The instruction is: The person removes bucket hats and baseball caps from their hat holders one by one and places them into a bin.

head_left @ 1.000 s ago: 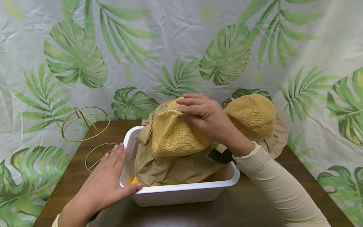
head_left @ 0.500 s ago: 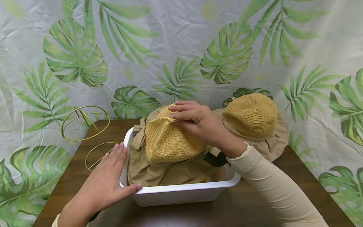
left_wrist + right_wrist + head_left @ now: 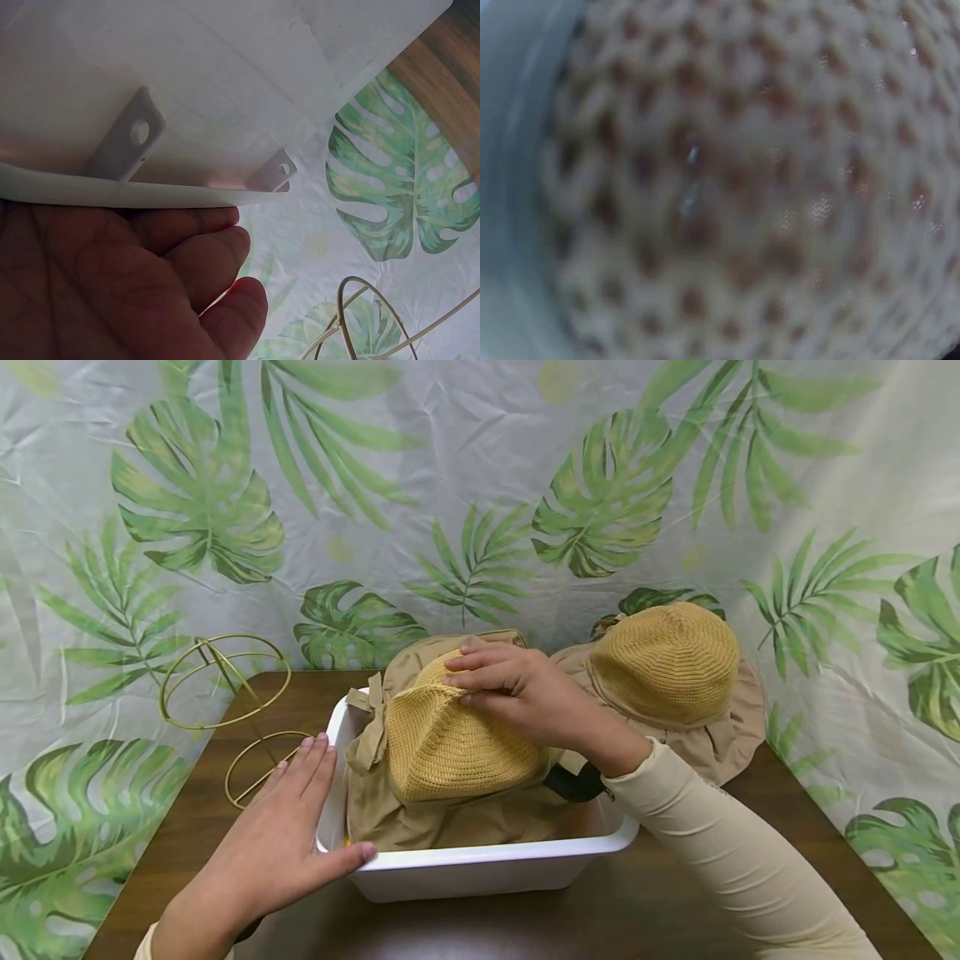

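Observation:
A sun hat [image 3: 457, 756] with a yellow knitted crown and tan cloth brim sits in the white plastic tub [image 3: 491, 857], its brim bent against the walls. My right hand [image 3: 536, 697] pinches the top of the crown, which is creased under the fingers. In the right wrist view the hat's knit [image 3: 765, 165] fills the frame, blurred and very close. My left hand [image 3: 281, 827] rests with straight fingers on the tub's left rim, thumb over the front corner. The left wrist view shows the left hand's fingers [image 3: 210, 262] along the outside of the rim.
A second, similar hat [image 3: 667, 668] lies on the brown table [image 3: 637, 902] behind and right of the tub. A gold wire stand [image 3: 225, 685] with rings stands at the left. A leaf-print cloth [image 3: 465, 468] hangs behind the table.
My right hand has moved the hat slightly left and lower into the tub. The brim now covers most of a yellow patch at the tub's front left. My left hand has stayed in place.

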`<move>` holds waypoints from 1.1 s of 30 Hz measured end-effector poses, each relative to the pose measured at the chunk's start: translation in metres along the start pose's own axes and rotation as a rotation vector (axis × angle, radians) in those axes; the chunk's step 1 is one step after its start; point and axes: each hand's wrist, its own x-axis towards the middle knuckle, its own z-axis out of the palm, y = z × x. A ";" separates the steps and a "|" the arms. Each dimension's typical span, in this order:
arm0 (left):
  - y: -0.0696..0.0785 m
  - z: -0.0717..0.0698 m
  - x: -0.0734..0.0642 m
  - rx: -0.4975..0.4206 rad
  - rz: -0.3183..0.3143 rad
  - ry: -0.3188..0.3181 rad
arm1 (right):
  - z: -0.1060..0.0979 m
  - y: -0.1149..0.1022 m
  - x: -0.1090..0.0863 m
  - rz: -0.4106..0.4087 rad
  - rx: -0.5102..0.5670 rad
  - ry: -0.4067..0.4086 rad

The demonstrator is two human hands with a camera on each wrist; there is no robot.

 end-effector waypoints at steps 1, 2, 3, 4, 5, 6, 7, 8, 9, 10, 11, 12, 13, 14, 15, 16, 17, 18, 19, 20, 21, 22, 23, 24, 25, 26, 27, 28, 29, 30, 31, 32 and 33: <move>0.000 0.000 0.000 -0.002 -0.001 -0.002 | 0.001 0.002 0.000 0.013 0.001 -0.014; 0.000 0.000 0.000 -0.004 -0.003 -0.004 | 0.002 0.003 -0.001 0.025 0.000 -0.026; 0.000 0.000 0.000 -0.004 -0.004 -0.004 | 0.003 0.005 -0.001 0.034 -0.002 -0.037; 0.000 0.000 0.000 -0.005 -0.004 -0.005 | 0.005 0.006 -0.001 0.039 -0.004 -0.045; 0.000 0.000 0.000 -0.006 -0.004 -0.005 | 0.006 0.008 -0.002 0.042 -0.002 -0.051; 0.000 0.000 0.000 -0.008 -0.005 -0.007 | 0.007 0.010 -0.002 0.042 -0.001 -0.054; 0.000 0.000 0.000 -0.008 -0.005 -0.007 | 0.007 0.011 -0.002 0.038 0.003 -0.058; 0.000 0.000 -0.001 -0.008 -0.005 -0.007 | 0.008 0.013 -0.001 0.033 0.004 -0.061; -0.001 0.000 0.000 -0.007 -0.004 -0.007 | 0.008 0.014 -0.001 0.027 0.005 -0.064; -0.001 0.000 0.000 -0.006 -0.003 -0.006 | 0.008 0.015 -0.001 0.024 0.007 -0.070; -0.001 0.000 0.000 -0.006 -0.002 -0.005 | 0.008 0.015 -0.001 0.022 0.006 -0.076; -0.001 0.000 0.000 -0.005 -0.001 -0.004 | 0.008 0.016 -0.001 0.018 0.004 -0.083; -0.001 0.000 0.000 -0.004 -0.001 -0.003 | 0.008 0.016 -0.001 0.014 0.002 -0.089; -0.001 0.000 0.000 -0.004 0.000 -0.002 | 0.008 0.016 0.000 0.015 -0.002 -0.097; -0.001 0.000 0.000 -0.004 0.000 -0.001 | 0.009 0.016 -0.001 0.017 -0.007 -0.106; -0.001 0.000 0.000 -0.005 0.000 0.000 | 0.009 0.016 -0.001 0.020 -0.011 -0.117; -0.001 0.000 0.000 -0.006 0.000 -0.001 | 0.009 0.017 -0.001 0.020 -0.020 -0.126; -0.001 -0.001 0.000 -0.006 -0.001 -0.001 | 0.009 0.017 -0.001 0.017 -0.024 -0.137; -0.001 -0.001 0.000 -0.007 -0.001 -0.002 | 0.009 0.017 -0.002 0.016 -0.032 -0.152; -0.001 -0.001 0.000 -0.007 -0.001 -0.002 | 0.009 0.018 -0.002 0.014 -0.045 -0.171; -0.001 -0.001 0.001 -0.008 -0.001 -0.003 | 0.008 0.018 -0.002 0.007 -0.059 -0.191; -0.001 -0.001 0.001 -0.009 -0.002 -0.003 | 0.008 0.019 -0.002 -0.001 -0.073 -0.213; -0.001 -0.001 0.001 -0.009 -0.002 -0.003 | 0.009 0.019 -0.002 -0.010 -0.087 -0.235; -0.001 -0.001 0.001 -0.010 -0.002 -0.003 | 0.009 0.020 -0.003 -0.018 -0.100 -0.259; -0.001 -0.001 0.001 -0.011 -0.002 -0.004 | 0.009 0.021 -0.003 -0.026 -0.118 -0.281; -0.001 -0.001 0.001 -0.011 -0.002 -0.004 | 0.009 0.021 -0.003 -0.033 -0.133 -0.300; -0.001 -0.001 0.001 -0.011 -0.002 -0.005 | 0.009 0.021 -0.003 -0.038 -0.145 -0.317; -0.001 -0.001 0.001 -0.012 -0.002 -0.006 | 0.009 0.022 -0.003 -0.038 -0.155 -0.336; -0.001 -0.001 0.001 -0.013 -0.002 -0.007 | 0.009 0.022 -0.003 -0.037 -0.166 -0.352; -0.001 -0.001 0.001 -0.014 -0.002 -0.008 | 0.009 0.022 -0.004 -0.037 -0.180 -0.367; -0.001 -0.001 0.001 -0.014 -0.003 -0.008 | 0.009 0.022 -0.003 -0.039 -0.194 -0.383; -0.001 -0.001 0.001 -0.014 -0.003 -0.008 | 0.009 0.022 -0.003 -0.041 -0.207 -0.399; -0.001 -0.001 0.001 -0.014 -0.004 -0.009 | 0.009 0.022 -0.003 -0.044 -0.222 -0.415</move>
